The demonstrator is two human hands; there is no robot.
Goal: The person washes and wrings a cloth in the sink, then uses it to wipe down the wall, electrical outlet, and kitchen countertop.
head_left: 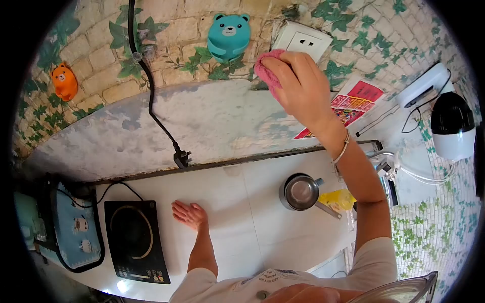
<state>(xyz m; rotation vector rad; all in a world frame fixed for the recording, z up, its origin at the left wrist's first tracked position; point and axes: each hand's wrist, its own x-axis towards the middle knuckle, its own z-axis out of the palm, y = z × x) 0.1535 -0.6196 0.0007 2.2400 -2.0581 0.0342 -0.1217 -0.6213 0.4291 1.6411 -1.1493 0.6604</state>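
Observation:
My right hand (298,83) is raised against the wall, its fingers closed on a pink cloth (269,73). The cloth lies just below and left of a white wall socket (302,42), and right of a teal bear-shaped holder (229,38). Low over the white counter (222,247), my left hand (189,214) is held with its fingers stretched out and nothing in it. Whether it touches the counter I cannot tell. A black induction cooker (134,240) sits to its left.
A metal pot (300,192) and a yellow packet (338,200) stand on the right. A black plug (182,157) hangs on its cord at centre. A blue patterned case (78,227) is at far left, an orange bear holder (64,82) above, a black-and-white device (453,126) at right.

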